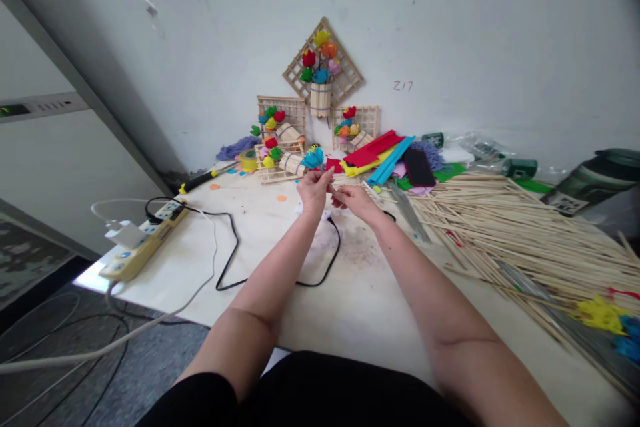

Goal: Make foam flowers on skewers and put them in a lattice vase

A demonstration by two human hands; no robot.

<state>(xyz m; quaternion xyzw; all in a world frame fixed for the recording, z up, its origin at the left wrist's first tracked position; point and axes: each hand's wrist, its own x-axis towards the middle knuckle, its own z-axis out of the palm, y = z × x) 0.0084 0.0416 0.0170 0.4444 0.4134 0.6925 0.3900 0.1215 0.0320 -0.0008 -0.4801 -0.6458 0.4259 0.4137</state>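
My left hand [314,191] and my right hand [353,201] meet over the middle of the white table [350,300], their fingers pinched close together. Whatever sits between the fingertips is too small to make out. A scrap of red paper [334,164] lies just beyond them. Behind my left hand is a small bamboo lattice [267,177] with a stick basket and paper flowers, one of them blue [313,157]. Rolled red [373,149], yellow [353,169] and blue paper [391,161] lies beyond my right hand.
Many thin bamboo sticks [500,220] cover the right side. A power strip [145,243] with cables stands at the left, and a black cord [235,240] loops across the table. A dark phone [419,168], metal ruler [410,213] and bottle [590,180] are to the right.
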